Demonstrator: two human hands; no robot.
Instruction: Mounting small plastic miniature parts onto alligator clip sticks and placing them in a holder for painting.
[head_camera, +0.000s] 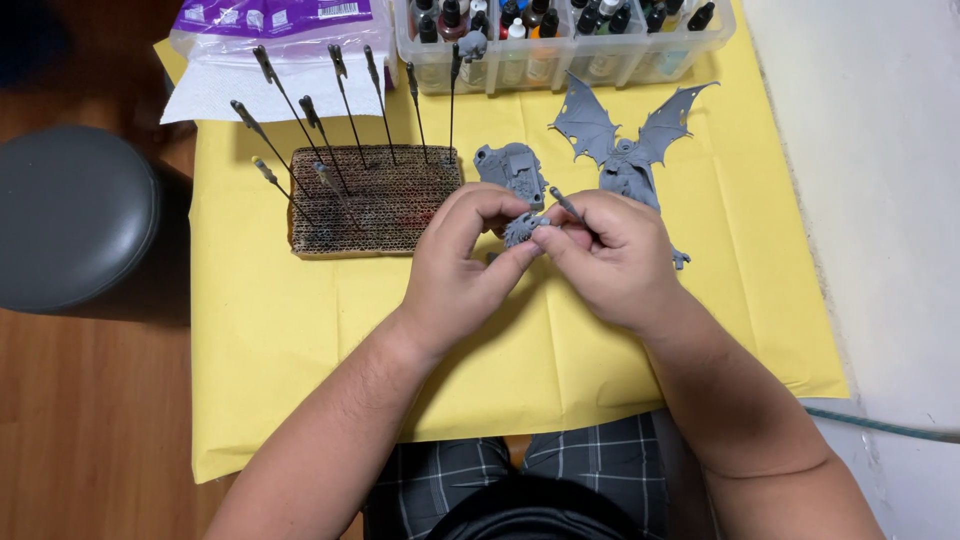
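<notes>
Holding a grey part (522, 228), hands near a bottle-filled bin (565, 50).

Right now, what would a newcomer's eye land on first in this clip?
Probably the two hands meeting mid-table over the yellow paper: the left hand and right hand pinch a small grey model part between them. Just behind stands a grey winged figure, wings spread. To the left, a cardboard block bristles with thin clip sticks.
</notes>
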